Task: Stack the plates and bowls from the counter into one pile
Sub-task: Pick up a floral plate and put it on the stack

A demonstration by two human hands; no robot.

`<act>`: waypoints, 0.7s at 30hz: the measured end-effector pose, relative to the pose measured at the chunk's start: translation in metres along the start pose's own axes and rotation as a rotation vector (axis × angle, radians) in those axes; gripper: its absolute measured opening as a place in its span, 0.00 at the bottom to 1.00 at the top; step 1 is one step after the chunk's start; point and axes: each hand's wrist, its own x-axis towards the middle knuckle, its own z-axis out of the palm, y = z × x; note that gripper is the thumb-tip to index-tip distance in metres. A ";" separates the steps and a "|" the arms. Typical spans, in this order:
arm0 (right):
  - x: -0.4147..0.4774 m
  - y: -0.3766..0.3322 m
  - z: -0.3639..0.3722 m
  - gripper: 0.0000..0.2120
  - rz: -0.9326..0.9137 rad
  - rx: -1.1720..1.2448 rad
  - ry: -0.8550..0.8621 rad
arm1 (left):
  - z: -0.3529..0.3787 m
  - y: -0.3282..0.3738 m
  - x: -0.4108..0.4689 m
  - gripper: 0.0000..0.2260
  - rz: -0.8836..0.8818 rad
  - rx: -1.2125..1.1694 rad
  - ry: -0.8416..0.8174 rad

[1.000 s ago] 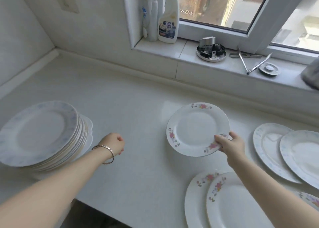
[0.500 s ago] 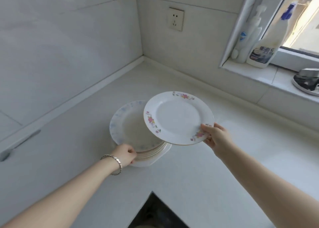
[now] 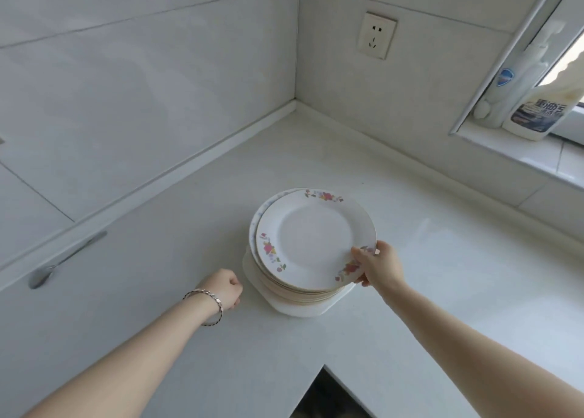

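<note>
Head view: socket point(image 3: 377, 39) above pile point(image 3: 297, 294).

floral plate point(image 3: 316, 239) seemingly atop pile point(image 3: 297, 294)

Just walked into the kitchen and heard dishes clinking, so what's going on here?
A person is piling up plates on the counter. The right hand has its grip on the rim of a flowered plate, setting it on top of the pile near the corner. The left hand rests closed on the counter beside the pile, holding nothing.
</note>
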 end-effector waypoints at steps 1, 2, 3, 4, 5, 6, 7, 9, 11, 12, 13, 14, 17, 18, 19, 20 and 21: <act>0.000 0.002 0.000 0.10 -0.026 -0.152 0.012 | 0.000 0.000 0.001 0.12 0.003 -0.006 -0.003; -0.001 0.004 0.000 0.12 -0.047 -0.254 0.019 | 0.001 0.000 0.002 0.12 0.006 -0.008 -0.004; -0.001 0.005 -0.001 0.13 -0.062 -0.306 0.022 | 0.002 0.000 0.002 0.12 0.007 -0.009 -0.004; -0.001 0.006 0.000 0.13 -0.071 -0.327 0.020 | 0.004 -0.001 0.002 0.12 0.006 -0.010 -0.008; -0.001 0.007 0.000 0.14 -0.076 -0.344 0.014 | 0.006 -0.001 0.003 0.12 0.006 -0.008 -0.012; 0.000 0.007 0.001 0.14 -0.079 -0.359 0.009 | 0.008 -0.001 0.004 0.11 0.005 -0.001 -0.021; 0.001 0.007 0.002 0.15 -0.082 -0.378 0.002 | 0.010 -0.002 0.004 0.11 0.004 0.006 -0.030; 0.003 0.005 0.003 0.17 -0.096 -0.447 -0.016 | 0.013 -0.002 0.006 0.11 0.004 0.010 -0.042; 0.005 0.005 0.003 0.21 -0.121 -0.592 -0.020 | 0.014 -0.001 0.007 0.11 0.006 0.021 -0.044; 0.006 0.005 0.003 0.22 -0.126 -0.678 0.002 | 0.014 -0.001 0.007 0.11 0.007 0.028 -0.044; 0.006 0.005 0.004 0.24 -0.127 -0.751 0.034 | 0.014 0.000 0.007 0.11 0.008 0.030 -0.044; 0.006 0.006 0.004 0.24 -0.125 -0.799 0.057 | 0.014 0.000 0.008 0.11 0.009 0.029 -0.048; 0.006 0.008 0.009 0.24 -0.114 -0.810 0.078 | 0.018 0.000 0.009 0.12 0.014 0.034 -0.060; 0.007 0.009 0.011 0.24 -0.107 -0.793 0.091 | 0.021 -0.001 0.009 0.12 0.015 0.035 -0.068; 0.008 0.010 0.013 0.24 -0.104 -0.779 0.104 | 0.023 -0.001 0.009 0.12 0.015 0.035 -0.074; 0.008 0.011 0.014 0.23 -0.101 -0.766 0.110 | 0.026 -0.002 0.009 0.12 0.012 0.035 -0.083; 0.009 0.012 0.015 0.23 -0.100 -0.749 0.110 | 0.029 -0.002 0.008 0.12 0.006 0.038 -0.094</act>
